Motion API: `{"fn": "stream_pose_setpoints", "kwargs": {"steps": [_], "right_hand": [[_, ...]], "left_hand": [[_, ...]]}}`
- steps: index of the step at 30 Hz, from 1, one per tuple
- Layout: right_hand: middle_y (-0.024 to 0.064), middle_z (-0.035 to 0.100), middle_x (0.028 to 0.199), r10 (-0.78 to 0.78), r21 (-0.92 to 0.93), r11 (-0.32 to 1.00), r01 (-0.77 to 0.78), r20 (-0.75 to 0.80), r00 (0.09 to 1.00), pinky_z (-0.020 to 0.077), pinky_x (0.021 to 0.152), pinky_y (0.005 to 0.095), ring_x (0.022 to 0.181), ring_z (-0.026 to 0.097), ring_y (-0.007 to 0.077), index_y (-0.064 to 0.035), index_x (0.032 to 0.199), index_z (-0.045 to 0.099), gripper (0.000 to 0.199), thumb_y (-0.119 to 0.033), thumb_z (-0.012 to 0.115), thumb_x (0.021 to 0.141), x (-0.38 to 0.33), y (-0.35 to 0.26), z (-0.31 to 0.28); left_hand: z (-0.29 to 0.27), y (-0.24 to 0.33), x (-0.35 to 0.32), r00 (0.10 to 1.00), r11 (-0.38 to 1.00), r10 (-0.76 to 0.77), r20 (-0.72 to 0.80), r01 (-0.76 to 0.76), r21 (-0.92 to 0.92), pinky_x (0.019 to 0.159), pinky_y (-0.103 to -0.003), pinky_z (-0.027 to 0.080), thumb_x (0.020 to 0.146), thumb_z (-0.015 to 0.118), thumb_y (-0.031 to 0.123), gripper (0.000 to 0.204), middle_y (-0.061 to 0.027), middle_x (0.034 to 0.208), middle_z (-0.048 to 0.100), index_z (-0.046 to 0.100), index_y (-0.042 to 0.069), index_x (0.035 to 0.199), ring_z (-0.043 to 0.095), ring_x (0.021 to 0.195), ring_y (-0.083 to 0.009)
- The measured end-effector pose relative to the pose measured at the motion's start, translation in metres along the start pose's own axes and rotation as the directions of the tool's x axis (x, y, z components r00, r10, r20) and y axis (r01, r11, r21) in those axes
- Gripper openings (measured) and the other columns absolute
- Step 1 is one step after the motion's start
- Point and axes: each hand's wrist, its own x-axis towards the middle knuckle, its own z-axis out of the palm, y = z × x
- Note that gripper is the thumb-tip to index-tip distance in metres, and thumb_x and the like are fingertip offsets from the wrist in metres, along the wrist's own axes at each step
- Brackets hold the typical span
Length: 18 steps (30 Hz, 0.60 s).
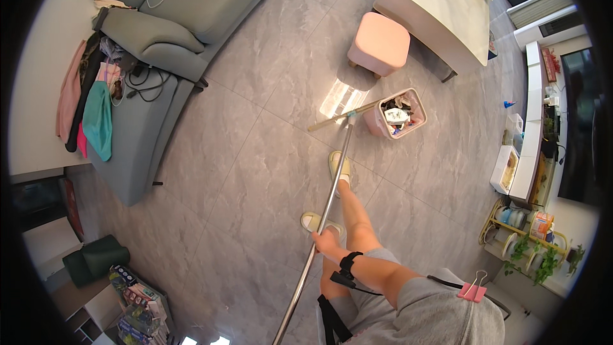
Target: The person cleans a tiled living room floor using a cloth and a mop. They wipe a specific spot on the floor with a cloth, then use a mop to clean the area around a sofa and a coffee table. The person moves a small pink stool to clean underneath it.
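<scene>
head view, looking straight down: my right hand point(327, 241) is wrapped around the long metal mop pole point(322, 214), fingers pressed closed on it about halfway along its length. my left hand is out of the picture, so i cannot tell what it is doing. the pole slants from the lower edge up to the flat mop head point(341, 117), which lies on the grey tiled floor point(255, 172), with one end touching the pink waste bin point(397, 114). my two feet in pale slippers point(339, 166) stand just beside the pole, one ahead of the other. to do this stroke well, i judge the mop head should stay flat on the tiles and be drawn back along the pole's line, turning it away from the bin so it does not tip the rubbish out. around it: a pink square stool point(380, 42) sits near the bin, and beyond it a pale low table point(440, 6). a grey-green sofa point(191, 6) curves along the upper left, with clothes point(89, 105) draped over its end and cables point(145, 86) lying on it. a white media unit point(533, 128) and a small shelf with plants point(530, 243) line the right side. the bin and the stool legs are, in my judgement, the nearest obstacles to the mop head's sweep.
</scene>
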Motion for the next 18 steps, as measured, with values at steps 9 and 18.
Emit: {"fn": "stream_pose_setpoints", "kwargs": {"steps": [9,18], "right_hand": [[0.0174,0.06,0.058,-0.287,-0.003,0.958,0.287,0.059,0.956,0.0503,0.056,0.0401,0.054,0.063,0.0289,0.0045,0.074,0.058,0.03,-0.025,0.058,0.082,0.055,-0.063,0.069],[0.0272,0.062,0.079,-0.461,-0.193,0.883,0.427,-0.188,0.867,0.0488,0.072,0.0457,0.078,0.062,0.0412,0.0091,0.086,0.058,0.035,-0.024,0.061,0.078,0.171,-0.227,-0.033]], "left_hand": [[0.003,0.02,0.014,0.995,0.995,0.103,-0.003,-0.103,0.001,0.062,-0.043,0.047,0.084,0.062,0.031,0.038,-0.021,0.072,0.059,0.057,0.0,0.107,0.058,0.068,-0.033],[-0.041,0.205,0.092,0.978,0.931,0.183,0.096,-0.141,-0.335,0.071,-0.039,0.047,0.086,0.061,0.025,0.038,-0.0233,0.09,0.063,0.055,-0.001,0.113,0.061,0.081,-0.0304]]}}
